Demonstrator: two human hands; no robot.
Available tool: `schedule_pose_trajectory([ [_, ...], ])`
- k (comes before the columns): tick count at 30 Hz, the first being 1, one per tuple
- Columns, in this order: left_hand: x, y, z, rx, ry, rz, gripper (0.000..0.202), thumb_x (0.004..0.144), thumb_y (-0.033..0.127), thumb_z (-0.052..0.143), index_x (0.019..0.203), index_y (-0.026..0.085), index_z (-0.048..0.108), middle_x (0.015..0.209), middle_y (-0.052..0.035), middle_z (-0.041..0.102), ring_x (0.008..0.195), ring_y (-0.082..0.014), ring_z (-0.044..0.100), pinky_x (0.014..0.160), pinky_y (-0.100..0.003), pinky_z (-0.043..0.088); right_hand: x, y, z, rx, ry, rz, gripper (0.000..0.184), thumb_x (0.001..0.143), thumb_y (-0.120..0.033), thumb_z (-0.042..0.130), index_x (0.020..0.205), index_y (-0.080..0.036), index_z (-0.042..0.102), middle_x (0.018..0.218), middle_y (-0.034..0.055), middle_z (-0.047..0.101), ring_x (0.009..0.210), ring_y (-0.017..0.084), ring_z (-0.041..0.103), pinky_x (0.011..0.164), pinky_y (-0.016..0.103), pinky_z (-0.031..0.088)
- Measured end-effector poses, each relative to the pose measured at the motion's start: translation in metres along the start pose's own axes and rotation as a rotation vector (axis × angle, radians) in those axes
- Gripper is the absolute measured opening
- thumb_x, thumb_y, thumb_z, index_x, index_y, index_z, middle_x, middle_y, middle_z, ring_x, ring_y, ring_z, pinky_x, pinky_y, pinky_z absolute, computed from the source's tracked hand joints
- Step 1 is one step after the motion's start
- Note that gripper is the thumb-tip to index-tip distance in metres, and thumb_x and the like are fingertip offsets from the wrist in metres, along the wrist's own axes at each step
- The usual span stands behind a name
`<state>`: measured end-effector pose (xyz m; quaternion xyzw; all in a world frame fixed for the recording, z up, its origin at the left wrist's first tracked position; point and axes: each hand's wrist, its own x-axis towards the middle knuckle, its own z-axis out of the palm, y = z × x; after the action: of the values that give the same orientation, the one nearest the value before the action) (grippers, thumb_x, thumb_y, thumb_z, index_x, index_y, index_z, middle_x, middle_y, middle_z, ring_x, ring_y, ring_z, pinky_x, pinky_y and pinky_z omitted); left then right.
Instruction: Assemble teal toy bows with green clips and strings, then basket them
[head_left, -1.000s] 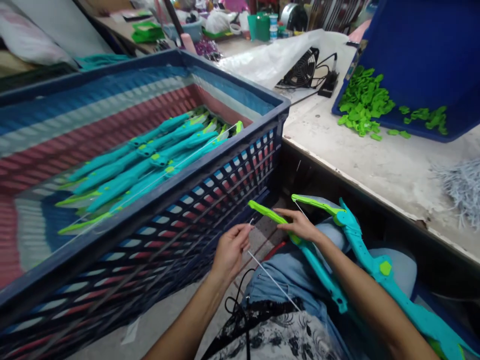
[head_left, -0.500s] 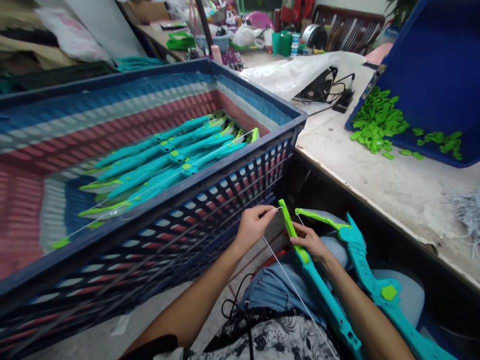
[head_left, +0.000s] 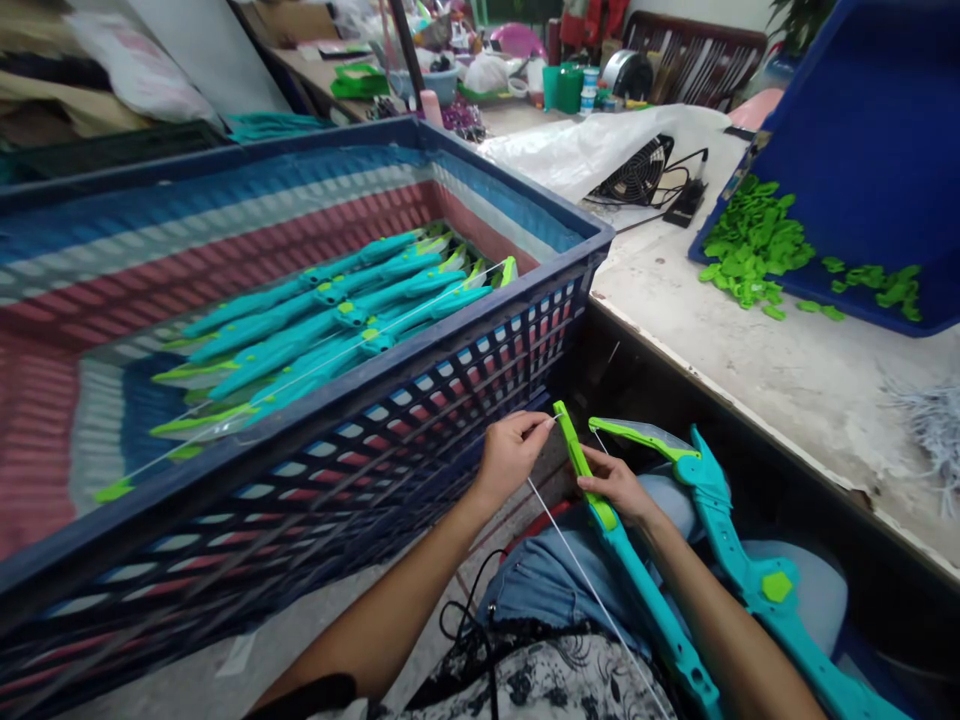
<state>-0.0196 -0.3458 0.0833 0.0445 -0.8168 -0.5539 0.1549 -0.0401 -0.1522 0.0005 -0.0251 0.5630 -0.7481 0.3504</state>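
Note:
A teal toy bow (head_left: 645,590) with a lime-green limb tip slants across my lap. My right hand (head_left: 616,482) grips its green part between thumb and fingers. Close to that tip, my left hand (head_left: 514,452) pinches the end of a white string (head_left: 577,555), which runs down past my lap to the bottom of the view. The string's end meets the tip, but whether it passes through a hole is too small to tell. Another teal toy bow (head_left: 742,565), with a green pentagonal piece at its middle, rests over my legs to the right.
A dark blue plastic basket (head_left: 315,385) on the left holds several teal bows (head_left: 345,310). On the white table (head_left: 667,270), green plastic pieces (head_left: 757,240) spill from a tipped blue bin (head_left: 877,130). A black fan (head_left: 637,172) and white string bundle (head_left: 930,430) lie there too.
Both hands keep their grips on the string and the bow, with almost no movement. The view has shifted very slightly.

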Motion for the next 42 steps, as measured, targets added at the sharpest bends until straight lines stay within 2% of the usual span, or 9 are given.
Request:
schedule_pose_trajectory([
  [11, 0.001, 0.005, 0.0, 0.034, -0.057, -0.004, 0.021, 0.084, 0.028, 0.052, 0.076, 0.018, 0.068, 0.076, -0.0037, 0.069, 0.071, -0.016, 0.06, 0.066, -0.025, 0.044, -0.002, -0.001, 0.002, -0.005, 0.012, -0.007, 0.063, 0.056, -0.032, 0.086, 0.115, -0.025, 0.066, 0.109, 0.0049, 0.069, 0.104, 0.025, 0.061, 0.095, 0.042, 0.044],
  [17, 0.002, 0.004, 0.004, -0.037, -0.1, -0.122, 0.027, 0.074, 0.032, 0.065, 0.096, 0.017, 0.058, 0.052, 0.0099, 0.04, 0.049, -0.0093, 0.04, 0.053, -0.021, 0.033, -0.004, -0.001, 0.008, -0.024, 0.004, -0.056, 0.063, 0.057, -0.035, 0.086, 0.115, -0.026, 0.065, 0.117, 0.006, 0.065, 0.114, 0.028, 0.056, 0.102, 0.046, 0.04],
  [19, 0.002, 0.002, 0.007, -0.053, -0.097, -0.143, 0.037, 0.071, 0.032, 0.068, 0.103, 0.016, 0.056, 0.052, 0.0114, 0.037, 0.048, -0.0089, 0.039, 0.052, -0.02, 0.032, -0.005, 0.002, 0.01, -0.046, -0.013, -0.079, 0.062, 0.06, -0.037, 0.084, 0.117, -0.027, 0.064, 0.122, 0.0058, 0.063, 0.116, 0.028, 0.055, 0.103, 0.047, 0.039],
  [22, 0.002, -0.002, 0.011, -0.008, -0.067, -0.138, 0.025, 0.077, 0.033, 0.06, 0.095, 0.015, 0.06, 0.051, 0.0095, 0.037, 0.049, -0.0093, 0.04, 0.05, -0.021, 0.03, -0.008, 0.001, 0.014, -0.197, -0.004, -0.169, 0.058, 0.066, -0.041, 0.079, 0.119, -0.026, 0.063, 0.124, 0.0062, 0.062, 0.116, 0.028, 0.055, 0.102, 0.047, 0.04],
  [27, 0.002, -0.002, 0.015, 0.026, -0.048, -0.13, 0.023, 0.079, 0.034, 0.056, 0.091, 0.016, 0.062, 0.051, 0.008, 0.04, 0.048, -0.0097, 0.04, 0.048, -0.021, 0.027, -0.006, -0.04, 0.027, -0.693, 0.25, -0.567, 0.036, 0.083, -0.033, 0.063, 0.118, -0.025, 0.063, 0.115, 0.0079, 0.063, 0.108, 0.024, 0.057, 0.099, 0.041, 0.042],
  [30, 0.003, 0.002, 0.016, 0.019, -0.058, -0.123, 0.023, 0.078, 0.034, 0.056, 0.091, 0.016, 0.062, 0.052, 0.0075, 0.041, 0.048, -0.0095, 0.04, 0.048, -0.021, 0.027, 0.008, -0.076, 0.037, -0.784, 0.252, -0.728, 0.028, 0.087, -0.03, 0.058, 0.114, -0.024, 0.064, 0.1, 0.006, 0.064, 0.091, 0.019, 0.06, 0.082, 0.033, 0.048],
  [33, 0.005, 0.004, 0.016, 0.009, -0.076, -0.118, 0.022, 0.078, 0.031, 0.055, 0.091, 0.016, 0.062, 0.051, 0.0077, 0.04, 0.047, -0.0093, 0.039, 0.047, -0.021, 0.027, 0.022, -0.099, 0.045, -0.848, 0.184, -0.79, 0.015, 0.087, -0.03, 0.058, 0.092, -0.02, 0.068, 0.082, 0.0036, 0.062, 0.075, 0.016, 0.058, 0.067, 0.027, 0.047],
  [38, 0.008, -0.001, 0.018, 0.008, -0.076, -0.111, 0.019, 0.08, 0.032, 0.055, 0.089, 0.017, 0.063, 0.052, 0.0074, 0.04, 0.048, -0.009, 0.039, 0.048, -0.02, 0.029, 0.025, -0.106, 0.048, -1.024, 0.107, -0.843, 0.018, 0.089, -0.025, 0.053, 0.074, -0.019, 0.061, 0.073, 0.0023, 0.058, 0.072, 0.016, 0.054, 0.068, 0.029, 0.043],
  [42, 0.01, -0.001, 0.024, 0.04, -0.046, -0.003, 0.017, 0.082, 0.033, 0.056, 0.085, 0.018, 0.064, 0.08, -0.0029, 0.06, 0.073, -0.0146, 0.055, 0.061, -0.023, 0.042, 0.031, -0.122, 0.018, -1.116, 0.181, -0.844, 0.017, 0.086, -0.021, 0.054, 0.069, -0.02, 0.057, 0.071, 0.0015, 0.056, 0.072, 0.016, 0.051, 0.068, 0.029, 0.04],
])
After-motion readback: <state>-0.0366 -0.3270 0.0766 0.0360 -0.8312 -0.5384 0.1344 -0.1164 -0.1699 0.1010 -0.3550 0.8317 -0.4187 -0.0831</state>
